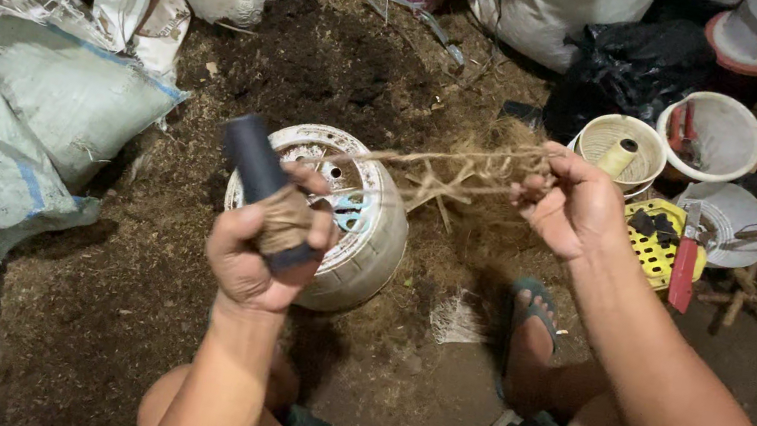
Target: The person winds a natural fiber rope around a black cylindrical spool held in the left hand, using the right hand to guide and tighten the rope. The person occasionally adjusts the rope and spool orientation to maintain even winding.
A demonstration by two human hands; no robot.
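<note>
My left hand (263, 251) grips a dark tube (256, 168) with brown fibre twine wound around its middle. A strand of the twine (437, 160) stretches from the tube across to my right hand (570, 205), which pinches its frayed, tangled end. Both hands hover above a white upturned bucket (364, 241) that rests on a heap of dark husk and soil.
Woven sacks (12, 94) pile up on the left. At the right stand a white pot with a spool (623, 153), another white pot (715, 135), a yellow perforated tray (659, 245) and a red-handled tool (684, 267). My sandalled foot (533, 324) rests below my right hand.
</note>
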